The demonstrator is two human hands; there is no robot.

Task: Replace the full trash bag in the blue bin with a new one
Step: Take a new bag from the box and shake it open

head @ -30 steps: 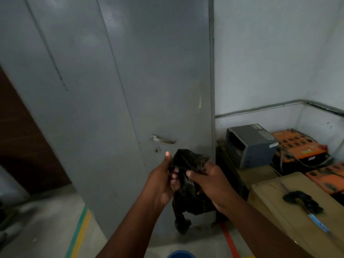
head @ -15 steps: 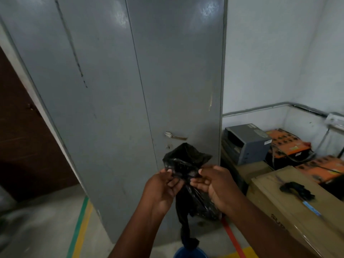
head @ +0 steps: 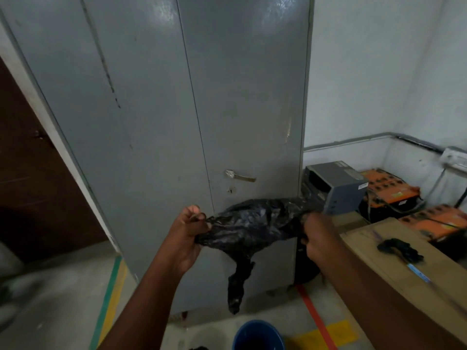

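Note:
A black trash bag (head: 255,223) is stretched sideways between my two hands in front of a grey metal cabinet. My left hand (head: 188,229) grips its left end and my right hand (head: 317,234) grips its right end. A crumpled tail of the bag hangs down from the middle to just above the floor. The blue bin (head: 259,335) stands on the floor below the bag, at the bottom edge of the view; only its far rim and part of its dark inside show.
The tall grey cabinet (head: 214,122) with a lever handle (head: 240,176) fills the middle. A cardboard box (head: 409,263) with a black object on it lies at right. Behind it sit a grey device (head: 333,188) and orange batteries (head: 394,192). Coloured floor tape runs left and right.
My hands have pulled apart, spreading the bunched black bag wide between them. The view has tipped down, showing more of the blue bin.

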